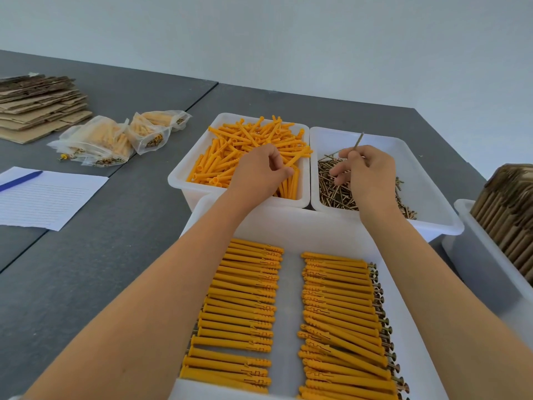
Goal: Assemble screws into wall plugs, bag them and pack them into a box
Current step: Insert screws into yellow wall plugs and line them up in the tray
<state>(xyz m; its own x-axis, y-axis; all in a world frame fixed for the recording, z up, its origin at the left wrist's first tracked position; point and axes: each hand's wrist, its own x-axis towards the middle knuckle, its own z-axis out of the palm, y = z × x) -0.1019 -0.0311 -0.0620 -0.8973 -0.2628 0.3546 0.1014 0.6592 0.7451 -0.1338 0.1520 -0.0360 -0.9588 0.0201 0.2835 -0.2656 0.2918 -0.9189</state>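
Left hand (261, 171) pinches a plug (294, 160) over the far plug bin (184, 176); right hand (367, 171) pinches a screw (357, 142). Near tray (288, 223) holds two assembled rows, several bags (115, 140) lie filled far left; boxing remains.

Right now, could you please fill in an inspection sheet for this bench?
Surface: dark grey table.
Job's things: white plastic tub of loose orange wall plugs; white tub of brass screws; near white tray with two rows of assembled plugs; filled clear bags.
Clutter: flattened brown cardboard, lined paper, blue pen.
Grippers: left hand pinches a plug; right hand pinches a screw.
Cables: nothing seen.
Surroundings: pale wall.
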